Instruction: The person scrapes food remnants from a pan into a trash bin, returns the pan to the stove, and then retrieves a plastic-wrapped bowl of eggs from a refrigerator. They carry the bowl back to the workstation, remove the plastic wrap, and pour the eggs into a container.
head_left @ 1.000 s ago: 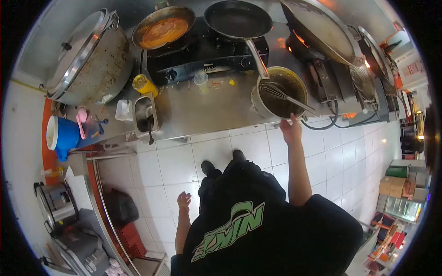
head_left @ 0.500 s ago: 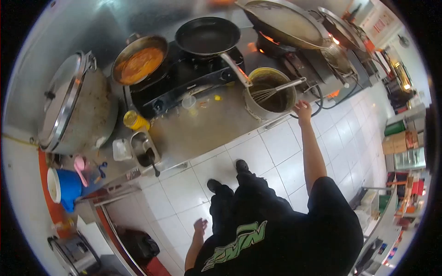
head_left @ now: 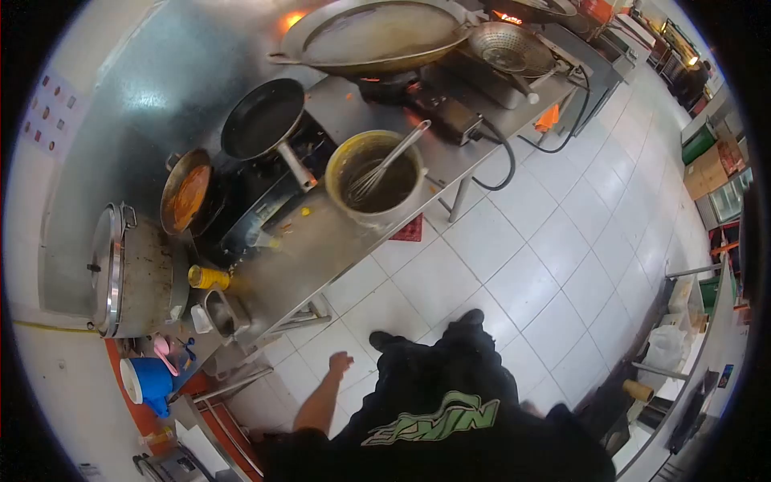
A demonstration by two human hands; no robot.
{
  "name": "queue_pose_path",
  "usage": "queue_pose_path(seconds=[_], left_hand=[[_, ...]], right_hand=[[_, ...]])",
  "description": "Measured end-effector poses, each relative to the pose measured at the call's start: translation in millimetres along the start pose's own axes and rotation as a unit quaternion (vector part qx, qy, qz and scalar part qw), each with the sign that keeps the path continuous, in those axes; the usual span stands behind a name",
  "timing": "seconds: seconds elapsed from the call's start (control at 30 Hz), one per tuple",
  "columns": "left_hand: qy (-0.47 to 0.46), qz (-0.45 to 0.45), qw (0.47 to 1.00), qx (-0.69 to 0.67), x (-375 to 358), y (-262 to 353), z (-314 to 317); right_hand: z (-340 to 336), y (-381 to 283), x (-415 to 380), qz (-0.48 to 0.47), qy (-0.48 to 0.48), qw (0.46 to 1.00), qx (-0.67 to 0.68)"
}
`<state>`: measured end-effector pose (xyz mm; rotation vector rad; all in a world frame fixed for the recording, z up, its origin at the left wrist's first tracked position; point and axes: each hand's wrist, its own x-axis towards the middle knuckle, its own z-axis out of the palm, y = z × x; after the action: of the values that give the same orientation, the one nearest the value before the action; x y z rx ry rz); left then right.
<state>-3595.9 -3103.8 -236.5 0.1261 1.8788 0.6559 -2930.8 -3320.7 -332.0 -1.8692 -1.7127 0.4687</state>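
My left hand (head_left: 340,363) hangs over the tiled floor in front of my body, holding nothing, its fingers loosely apart. Only a small blurred patch of my right hand (head_left: 530,408) shows beside my shirt; its fingers cannot be made out. Ahead, a deep pot (head_left: 384,210) with a dark liquid inside stands at the counter's edge. A wire whisk (head_left: 371,178) leans in it, handle towards the upper right. Left of the pot is a black frying pan (head_left: 263,119) on the stove, then a smaller pan of orange-red sauce (head_left: 189,201). Neither hand touches these.
A large wok (head_left: 377,36) of cloudy liquid sits over a burner at the back, with a perforated strainer (head_left: 510,52) to its right. At left stand a big lidded pot (head_left: 148,273), a yellow can (head_left: 210,278) and a blue jug (head_left: 151,381). Shelving (head_left: 683,365) lines the right side.
My view has turned and shifted to the right along the counter. My right hand has come away from beside the whisk pot down to my side. My left arm has swung forward.
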Motion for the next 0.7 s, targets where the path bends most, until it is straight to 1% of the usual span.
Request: queue_pose_path(seconds=[0.03,0.07,0.1,0.13,0.17,0.2,0.23,0.27,0.3,0.33,0.37,0.4,0.43,0.47,0.5,0.53,0.57,0.6,0.63,0.67,0.7], left_hand=[[0.016,-0.004,0.999,0.028,7,21,23],[-0.002,0.146,0.945,0.291,21,35,44],[-0.023,0.271,0.801,0.533,38,40,61],[-0.053,0.194,0.934,0.296,64,43,94],[-0.028,0.038,0.969,0.244,45,83,143],[-0.030,0.272,0.888,0.370,41,95,178],[0.001,0.227,0.850,0.476,44,113,224],[-0.049,0.116,0.942,0.311,9,142,266],[-0.057,0.097,0.961,0.252,-41,177,311],[-0.109,0.087,0.953,0.271,-55,198,347],[-0.132,0.121,0.941,0.288,-64,214,385],[-0.158,0.153,0.925,0.309,-73,224,414],[-0.165,0.154,0.920,0.319,-85,231,435],[-0.153,0.169,0.900,0.373,-94,246,463],[-0.151,0.191,0.870,0.428,-96,264,499],[-0.150,0.199,0.839,0.483,-72,264,525],[-0.167,0.221,0.863,0.422,-56,259,542],[-0.153,0.206,0.824,0.505,-22,257,560],[-0.137,0.146,0.829,0.523,-47,277,578],[-0.147,0.153,0.811,0.545,-20,274,591],[-0.177,0.150,0.820,0.522,-6,271,602]], right_hand=[[-44,-9,12,0.083,-0.336,0.920,-0.182],[-51,21,5,0.077,-0.338,0.921,-0.178],[-64,60,-37,0.081,-0.262,0.961,0.036],[-78,103,-72,0.084,-0.170,0.951,0.245],[-80,142,-74,0.079,-0.065,0.891,0.442],[-69,161,-31,0.234,-0.039,0.852,0.466],[-45,177,16,0.388,-0.014,0.790,0.474],[-40,126,105,0.531,0.012,0.707,0.467],[-93,31,175,0.657,0.038,0.606,0.447],[-81,75,197,0.627,0.006,0.627,0.462],[-74,93,242,0.651,0.030,0.634,0.417],[-78,102,281,0.603,0.025,0.672,0.429],[-93,89,328,0.566,0.031,0.707,0.423],[-112,74,375,0.560,0.010,0.720,0.411],[-125,72,407,0.513,0.022,0.740,0.434],[-130,87,432,0.472,0.021,0.757,0.451],[-138,93,459,0.492,0.025,0.757,0.429],[-149,102,480,0.481,0.015,0.779,0.402],[-162,114,499,0.469,0.002,0.800,0.376],[-174,123,510,0.480,0.035,0.797,0.365],[-186,133,517,0.492,0.062,0.793,0.354]])
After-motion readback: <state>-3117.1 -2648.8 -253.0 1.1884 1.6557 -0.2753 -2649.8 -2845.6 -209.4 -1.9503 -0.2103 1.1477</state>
